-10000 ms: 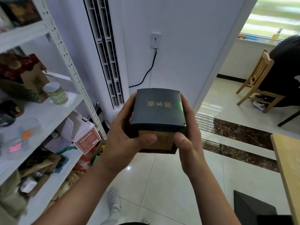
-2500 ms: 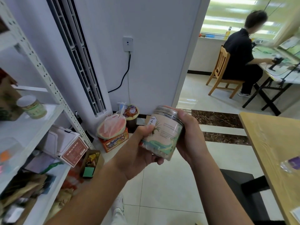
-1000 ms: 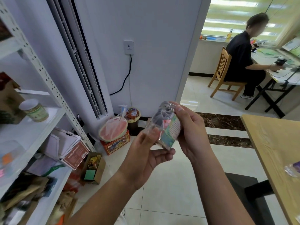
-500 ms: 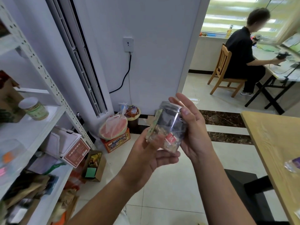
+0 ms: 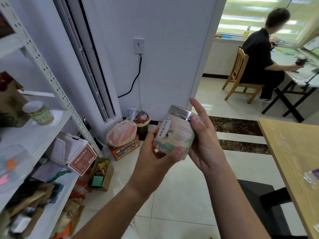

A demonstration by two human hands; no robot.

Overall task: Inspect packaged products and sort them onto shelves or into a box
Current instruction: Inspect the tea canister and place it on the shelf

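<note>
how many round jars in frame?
2. Labelled jar held between left hand and right hand, centre; white-lidded jar standing on the left shelf. Lower-shelf clutter may hide more.

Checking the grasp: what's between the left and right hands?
A labelled jar with a silver lid, tilted. The left hand holds its lower end and the right hand its lid end. Head view.

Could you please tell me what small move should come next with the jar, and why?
Probably carry the jar toward the shelf on the left: both the left hand and right hand grip it, its printed side faces the camera, and bare shelf shows beside a small tub.
</note>
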